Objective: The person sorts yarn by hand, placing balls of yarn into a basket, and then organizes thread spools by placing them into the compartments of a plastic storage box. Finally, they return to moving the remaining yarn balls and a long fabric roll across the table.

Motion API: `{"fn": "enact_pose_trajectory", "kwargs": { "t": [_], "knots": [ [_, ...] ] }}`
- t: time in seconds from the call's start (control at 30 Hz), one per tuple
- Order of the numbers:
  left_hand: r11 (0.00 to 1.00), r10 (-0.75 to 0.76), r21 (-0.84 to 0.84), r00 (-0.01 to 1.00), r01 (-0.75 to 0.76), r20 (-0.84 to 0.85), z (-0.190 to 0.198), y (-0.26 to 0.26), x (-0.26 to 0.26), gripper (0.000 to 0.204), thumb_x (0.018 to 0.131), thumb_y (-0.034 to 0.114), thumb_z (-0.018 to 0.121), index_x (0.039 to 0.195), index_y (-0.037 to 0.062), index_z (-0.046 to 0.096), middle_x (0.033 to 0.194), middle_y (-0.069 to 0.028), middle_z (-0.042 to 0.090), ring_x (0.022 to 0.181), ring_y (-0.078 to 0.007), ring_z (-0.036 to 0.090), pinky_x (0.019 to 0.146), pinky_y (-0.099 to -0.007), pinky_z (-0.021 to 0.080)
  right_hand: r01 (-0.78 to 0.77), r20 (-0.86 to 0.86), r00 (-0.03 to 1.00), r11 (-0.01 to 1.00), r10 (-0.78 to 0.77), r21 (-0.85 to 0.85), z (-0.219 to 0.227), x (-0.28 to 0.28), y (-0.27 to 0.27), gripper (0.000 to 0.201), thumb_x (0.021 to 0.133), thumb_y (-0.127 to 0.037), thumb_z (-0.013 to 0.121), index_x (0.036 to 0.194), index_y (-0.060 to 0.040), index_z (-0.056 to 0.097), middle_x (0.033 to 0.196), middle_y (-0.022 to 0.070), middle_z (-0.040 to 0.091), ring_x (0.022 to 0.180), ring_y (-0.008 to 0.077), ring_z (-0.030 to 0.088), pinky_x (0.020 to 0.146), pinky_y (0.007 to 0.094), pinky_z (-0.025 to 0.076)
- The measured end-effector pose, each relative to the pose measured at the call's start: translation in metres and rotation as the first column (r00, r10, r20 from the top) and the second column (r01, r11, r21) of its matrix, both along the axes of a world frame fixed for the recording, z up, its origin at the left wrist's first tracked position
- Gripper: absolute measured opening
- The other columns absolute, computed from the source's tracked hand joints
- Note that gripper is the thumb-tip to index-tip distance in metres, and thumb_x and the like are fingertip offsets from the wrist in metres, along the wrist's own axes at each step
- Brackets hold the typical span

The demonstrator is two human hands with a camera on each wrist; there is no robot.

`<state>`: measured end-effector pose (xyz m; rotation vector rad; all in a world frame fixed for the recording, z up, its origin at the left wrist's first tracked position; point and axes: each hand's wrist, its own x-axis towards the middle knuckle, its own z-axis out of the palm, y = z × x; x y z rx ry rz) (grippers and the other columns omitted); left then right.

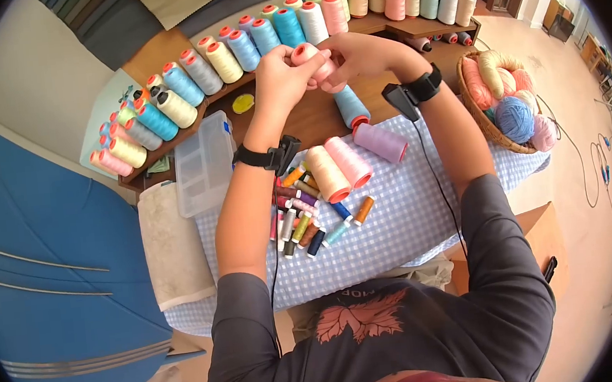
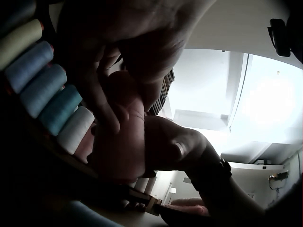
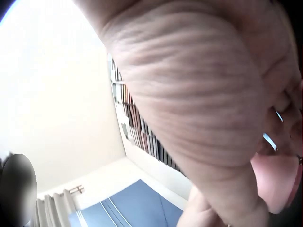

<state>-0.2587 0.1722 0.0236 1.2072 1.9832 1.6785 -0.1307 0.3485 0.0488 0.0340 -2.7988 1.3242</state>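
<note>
Between both hands, raised over the brown table (image 1: 270,114), is a pink thread cone (image 1: 304,54) with a red end. My left hand (image 1: 278,75) grips one end of it, and my right hand (image 1: 365,56) holds the other. In the left wrist view the pink cone (image 2: 124,151) looks dark, with fingers bent over its side. My right palm (image 3: 189,90) fills much of the right wrist view, with part of the cone (image 3: 275,182) showing beneath. Below the hands lie a blue cone (image 1: 351,105), a lilac cone (image 1: 382,142), a cream cone (image 1: 328,173) and another pink cone (image 1: 349,162).
Rows of thread cones (image 1: 243,49) stand on a curved shelf along the back. Several small spools (image 1: 302,224) lie on the checked cloth (image 1: 396,219). A clear plastic box (image 1: 202,164) is at left, a yarn basket (image 1: 480,114) at right. Cables hang from both wrists.
</note>
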Motion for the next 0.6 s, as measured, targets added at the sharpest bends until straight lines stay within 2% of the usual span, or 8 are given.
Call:
{"fn": "enact_pose_trajectory", "kwargs": {
  "t": [0.1, 0.17, 0.27, 0.33, 0.43, 0.47, 0.57, 0.6],
  "knots": [
    [0.995, -0.046, 0.088, 0.998, 0.049, -0.034, -0.013, 0.006, 0.002, 0.062, 0.088, 0.036, 0.095, 0.125, -0.0065, 0.068, 0.098, -0.0117, 0.076, 0.081, -0.0147, 0.076, 0.073, -0.0298, 0.065, 0.11, -0.059, 0.994, 0.949, -0.097, 0.295, 0.004, -0.004, 0.02, 0.052, 0.083, -0.029, 0.091, 0.119, 0.0044, 0.072, 0.097, 0.0127, 0.078, 0.081, 0.0197, 0.075, 0.074, 0.0354, 0.059],
    [0.993, 0.035, -0.098, 0.967, -0.062, -0.251, -0.013, 0.005, 0.016, 0.073, 0.088, 0.04, 0.095, 0.135, -0.0071, 0.065, 0.105, -0.0128, 0.075, 0.093, -0.0178, 0.074, 0.084, -0.0338, 0.062, 0.318, -0.267, 0.931, 0.912, -0.248, 0.261, -0.015, -0.013, 0.061, 0.048, 0.087, -0.034, 0.087, 0.11, 0.0051, 0.073, 0.091, 0.017, 0.078, 0.083, 0.0259, 0.076, 0.073, 0.0398, 0.058],
    [0.937, -0.297, -0.272, 0.909, 0.219, -0.292, -0.021, 0.009, 0.028, 0.068, 0.088, 0.036, 0.092, 0.14, -0.0001, 0.068, 0.115, -0.014, 0.076, 0.101, -0.0225, 0.073, 0.094, -0.038, 0.06, 0.514, -0.482, 0.776, 0.851, -0.407, 0.11, -0.03, -0.023, 0.099, 0.049, 0.094, -0.036, 0.084, 0.113, 0.0066, 0.07, 0.091, 0.0151, 0.076, 0.082, 0.0232, 0.071, 0.076, 0.0382, 0.056],
    [0.873, -0.484, -0.323, 0.732, 0.366, -0.479, -0.027, 0.006, 0.037, 0.058, 0.087, 0.026, 0.088, 0.137, 0.0022, 0.071, 0.13, -0.0173, 0.074, 0.111, -0.0315, 0.073, 0.102, -0.0419, 0.059, 0.74, -0.656, 0.452, 0.665, -0.605, -0.104, -0.038, -0.028, 0.113, 0.058, 0.096, -0.047, 0.084, 0.111, 0.0066, 0.068, 0.089, 0.0149, 0.075, 0.079, 0.0222, 0.07, 0.073, 0.0373, 0.055],
    [0.735, -0.672, -0.528, 0.566, 0.426, -0.478, -0.04, 0.005, 0.048, 0.056, 0.088, 0.023, 0.084, 0.139, 0.0036, 0.072, 0.14, -0.0157, 0.072, 0.134, -0.0364, 0.061, 0.118, -0.043, 0.049, 0.806, -0.702, 0.299, 0.565, -0.646, -0.176, -0.062, -0.037, 0.136, 0.062, 0.094, -0.054, 0.083, 0.097, 0.0048, 0.064, 0.09, 0.0229, 0.076, 0.08, 0.0324, 0.074, 0.075, 0.0434, 0.058],
    [0.733, -0.674, -0.529, 0.565, 0.428, -0.476, -0.04, 0.006, 0.049, 0.056, 0.088, 0.023, 0.084, 0.139, 0.0036, 0.072, 0.14, -0.0157, 0.072, 0.134, -0.0364, 0.061, 0.118, -0.043, 0.049, 0.819, -0.666, 0.346, 0.559, -0.661, -0.13, -0.068, -0.036, 0.139, 0.062, 0.096, -0.053, 0.081, 0.1, 0.0047, 0.06, 0.089, 0.0255, 0.075, 0.082, 0.0388, 0.075, 0.076, 0.0466, 0.058],
    [0.693, -0.69, -0.609, 0.598, 0.385, -0.407, -0.038, 0.007, 0.052, 0.056, 0.086, 0.019, 0.084, 0.139, 0.0048, 0.072, 0.142, -0.0124, 0.072, 0.14, -0.0356, 0.056, 0.121, -0.0423, 0.046, 0.825, -0.666, 0.336, 0.55, -0.666, -0.133, -0.086, -0.047, 0.143, 0.059, 0.098, -0.049, 0.081, 0.106, 0.0036, 0.056, 0.086, 0.0225, 0.072, 0.078, 0.0384, 0.072, 0.073, 0.0483, 0.055],
    [0.68, -0.704, -0.626, 0.577, 0.381, -0.414, -0.036, 0.006, 0.053, 0.056, 0.085, 0.016, 0.084, 0.139, 0.006, 0.073, 0.143, -0.0103, 0.072, 0.14, -0.0351, 0.055, 0.122, -0.0432, 0.045, 0.829, -0.653, 0.366, 0.551, -0.663, -0.095, -0.093, -0.05, 0.144, 0.06, 0.1, -0.048, 0.08, 0.112, 0.0039, 0.054, 0.091, 0.0295, 0.073, 0.086, 0.0483, 0.072, 0.076, 0.0522, 0.056]
  ]
}}
